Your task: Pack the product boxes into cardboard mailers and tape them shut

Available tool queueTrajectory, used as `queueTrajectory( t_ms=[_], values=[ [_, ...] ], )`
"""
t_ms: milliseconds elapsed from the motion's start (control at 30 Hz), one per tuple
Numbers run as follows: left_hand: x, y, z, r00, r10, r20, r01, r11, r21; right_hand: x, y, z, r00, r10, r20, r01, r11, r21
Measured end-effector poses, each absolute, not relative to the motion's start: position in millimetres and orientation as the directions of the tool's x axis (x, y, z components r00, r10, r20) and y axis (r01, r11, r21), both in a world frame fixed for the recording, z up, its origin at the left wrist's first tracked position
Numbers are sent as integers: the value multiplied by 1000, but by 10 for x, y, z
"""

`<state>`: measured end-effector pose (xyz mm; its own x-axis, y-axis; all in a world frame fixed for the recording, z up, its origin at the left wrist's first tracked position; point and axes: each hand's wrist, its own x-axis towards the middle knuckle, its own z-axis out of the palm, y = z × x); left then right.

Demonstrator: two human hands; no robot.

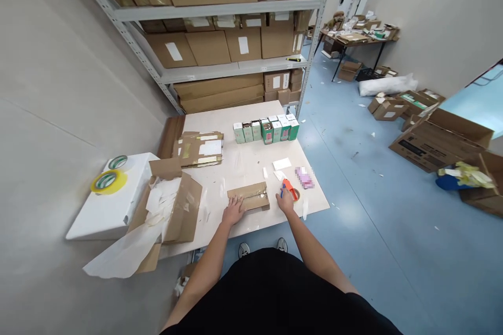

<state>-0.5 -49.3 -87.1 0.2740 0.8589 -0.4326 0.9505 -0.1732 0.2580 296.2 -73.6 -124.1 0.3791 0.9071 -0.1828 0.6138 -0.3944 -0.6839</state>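
Observation:
My left hand [234, 211] lies flat with fingers spread on the left end of a small cardboard box [251, 197] near the table's front edge. A seam runs along the top of this box, with shiny tape at its right end. My right hand [286, 202] is wrapped around an orange and blue tape dispenser [288, 185], just right of the box and apart from it. A roll of tape [296, 196] shows at the dispenser's side. Beyond it are a white paper slip [282, 163] and a blurred pink item [305, 178].
Several green and white cartons [275, 131] stand at the back of the table. Flattened cardboard [201, 148] is stacked at the left, behind an open carton [184, 214] of packing paper. Tape rolls [106, 182] lie on a white block [98, 210]. Loaded shelving [220, 9] rises behind.

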Motion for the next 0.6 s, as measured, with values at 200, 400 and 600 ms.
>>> queueTrajectory(
  t_ms=[200,400,600],
  values=[
    [27,-447,-926,256,842,-475,961,-167,221,3410,-614,-1228,373,887,-271,683,-460,-567],
    [35,-419,-912,200,825,-529,977,-124,176,3522,-466,-1368,300,812,-501,685,-549,-479],
    [56,-412,-888,189,813,-551,978,-105,180,3189,-517,-1628,384,760,-525,602,-637,-482]
  ],
)
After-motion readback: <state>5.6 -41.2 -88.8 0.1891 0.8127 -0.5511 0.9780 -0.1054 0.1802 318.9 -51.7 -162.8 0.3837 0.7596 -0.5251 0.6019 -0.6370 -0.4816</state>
